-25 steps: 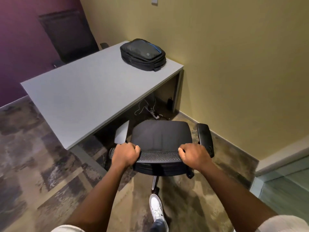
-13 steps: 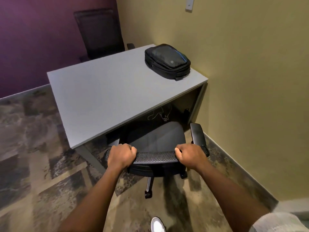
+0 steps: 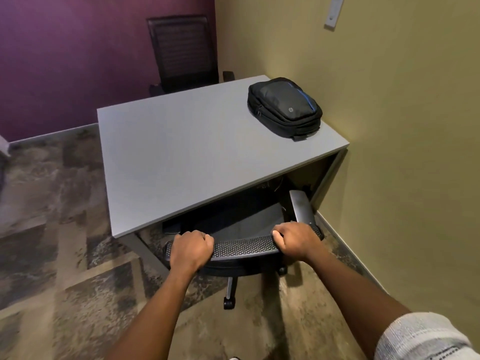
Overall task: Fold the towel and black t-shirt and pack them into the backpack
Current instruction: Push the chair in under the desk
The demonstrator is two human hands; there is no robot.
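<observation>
— Backpack (image 3: 284,107) first: where is it, and how does it lie?

— Upper right of the frame, flat on the grey counter (image 3: 181,157) near the far right corner, close to the yellow wall (image 3: 402,152). Its long axis runs from upper left to lower right, with the blue-edged side toward the wall and a small strap end poking out at its lower right.

— And the hands?

— Both are low in the frame on the mesh top edge of the office chair (image 3: 244,246). The left hand (image 3: 191,249) has its fingers curled over and clamped on that edge; the right hand (image 3: 296,239) grips it the same way.

— What is hard to see?

— The chair's seat is in shadow, mostly tucked under the counter; one armrest (image 3: 302,207) shows at right. No towel or t-shirt is in view.

— The room?

— Purple wall (image 3: 78,61) at upper left, a second dark chair (image 3: 184,53) behind the counter, and mottled brown carpet (image 3: 52,229) on the floor.
</observation>
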